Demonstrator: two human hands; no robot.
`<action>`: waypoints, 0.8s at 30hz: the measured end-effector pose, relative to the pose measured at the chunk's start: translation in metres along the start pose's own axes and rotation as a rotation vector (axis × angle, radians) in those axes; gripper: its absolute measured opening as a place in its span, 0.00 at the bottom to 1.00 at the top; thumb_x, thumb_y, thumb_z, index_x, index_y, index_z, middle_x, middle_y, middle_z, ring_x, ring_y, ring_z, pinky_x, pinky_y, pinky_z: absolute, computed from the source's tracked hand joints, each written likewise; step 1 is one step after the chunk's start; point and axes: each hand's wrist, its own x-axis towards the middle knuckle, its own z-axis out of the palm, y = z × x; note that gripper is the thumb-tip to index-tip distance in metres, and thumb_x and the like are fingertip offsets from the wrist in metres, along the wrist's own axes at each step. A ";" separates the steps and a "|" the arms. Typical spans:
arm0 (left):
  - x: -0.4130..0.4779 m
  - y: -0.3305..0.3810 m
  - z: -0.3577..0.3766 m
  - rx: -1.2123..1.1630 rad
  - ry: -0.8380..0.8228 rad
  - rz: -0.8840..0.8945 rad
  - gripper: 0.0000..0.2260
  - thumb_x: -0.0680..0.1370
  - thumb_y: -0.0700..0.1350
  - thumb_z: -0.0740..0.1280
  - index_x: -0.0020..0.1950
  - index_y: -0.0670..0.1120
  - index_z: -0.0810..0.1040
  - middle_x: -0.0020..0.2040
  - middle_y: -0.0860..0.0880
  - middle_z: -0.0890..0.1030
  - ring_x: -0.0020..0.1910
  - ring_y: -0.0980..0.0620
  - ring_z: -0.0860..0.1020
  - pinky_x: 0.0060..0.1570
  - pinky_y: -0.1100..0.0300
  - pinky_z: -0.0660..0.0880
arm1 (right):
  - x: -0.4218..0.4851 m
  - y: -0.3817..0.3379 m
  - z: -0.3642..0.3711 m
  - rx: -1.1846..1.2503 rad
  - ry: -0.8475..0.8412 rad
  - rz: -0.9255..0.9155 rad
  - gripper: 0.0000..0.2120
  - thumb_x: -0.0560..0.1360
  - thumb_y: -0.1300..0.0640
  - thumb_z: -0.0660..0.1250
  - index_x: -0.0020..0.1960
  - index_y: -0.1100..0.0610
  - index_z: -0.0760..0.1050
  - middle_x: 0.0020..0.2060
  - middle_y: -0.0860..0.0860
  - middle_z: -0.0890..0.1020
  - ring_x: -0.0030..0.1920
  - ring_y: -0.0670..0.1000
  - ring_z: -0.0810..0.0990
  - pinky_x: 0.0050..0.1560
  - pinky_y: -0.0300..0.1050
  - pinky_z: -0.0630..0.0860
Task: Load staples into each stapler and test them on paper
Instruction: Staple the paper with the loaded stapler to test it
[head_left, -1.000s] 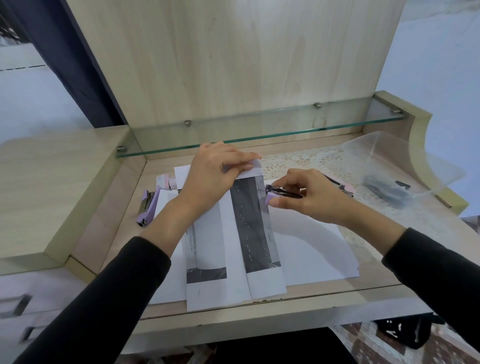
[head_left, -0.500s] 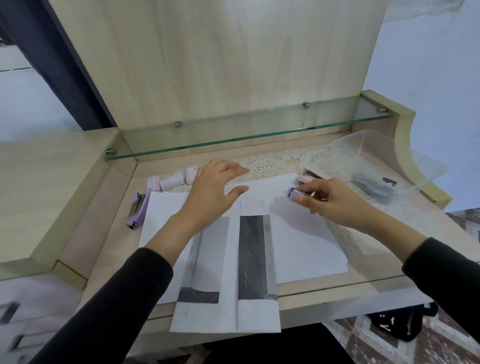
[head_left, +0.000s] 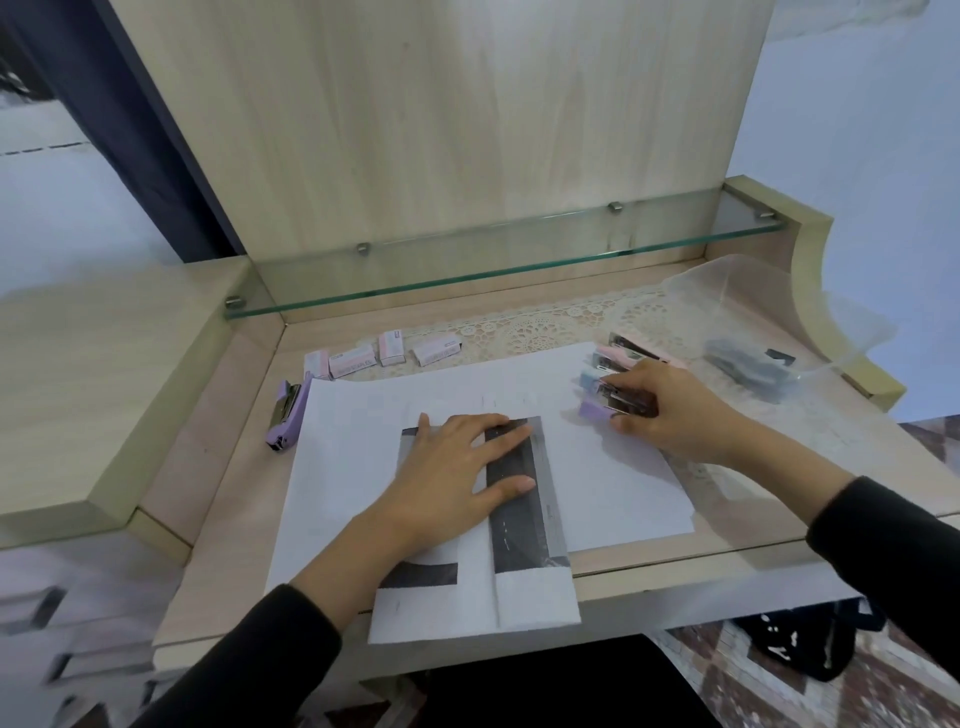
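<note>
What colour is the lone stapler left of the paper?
The lone stapler is light purple, seen best in the head view.

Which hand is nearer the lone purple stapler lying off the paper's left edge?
Left. The left hand lies flat on the papers right of the lone stapler; the right hand, farther right, grips a second stapler.

The right hand (head_left: 680, 410) covers the back ends of the staplers (head_left: 597, 410) at the far right corner of the big white paper (head_left: 353, 467), so how its fingers (head_left: 639, 379) hold them cannot be told. The print on the small boxes (head_left: 353, 361) past the paper's far edge is too small to read. Right of the paper, dark things (head_left: 748, 364) in the clear tub (head_left: 753, 291) are a blur.
</note>
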 end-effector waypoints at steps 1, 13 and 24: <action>0.001 -0.001 0.001 0.010 -0.008 -0.015 0.27 0.75 0.64 0.50 0.73 0.60 0.54 0.73 0.57 0.57 0.71 0.57 0.52 0.71 0.42 0.41 | 0.001 0.000 0.003 -0.028 -0.005 0.015 0.13 0.71 0.63 0.66 0.53 0.68 0.74 0.45 0.62 0.75 0.47 0.56 0.71 0.42 0.45 0.63; 0.014 -0.003 0.004 0.084 0.049 -0.119 0.31 0.73 0.69 0.49 0.73 0.57 0.56 0.71 0.53 0.58 0.70 0.53 0.54 0.67 0.35 0.48 | 0.017 -0.007 0.014 -0.141 0.210 0.081 0.19 0.73 0.53 0.66 0.29 0.56 0.61 0.26 0.49 0.67 0.33 0.56 0.69 0.27 0.39 0.56; 0.014 -0.013 0.001 0.096 0.053 -0.072 0.38 0.64 0.73 0.39 0.72 0.62 0.57 0.72 0.55 0.58 0.71 0.54 0.54 0.68 0.35 0.39 | 0.031 -0.002 0.016 -0.313 0.306 0.172 0.18 0.73 0.45 0.61 0.42 0.61 0.77 0.45 0.54 0.78 0.48 0.55 0.76 0.37 0.41 0.61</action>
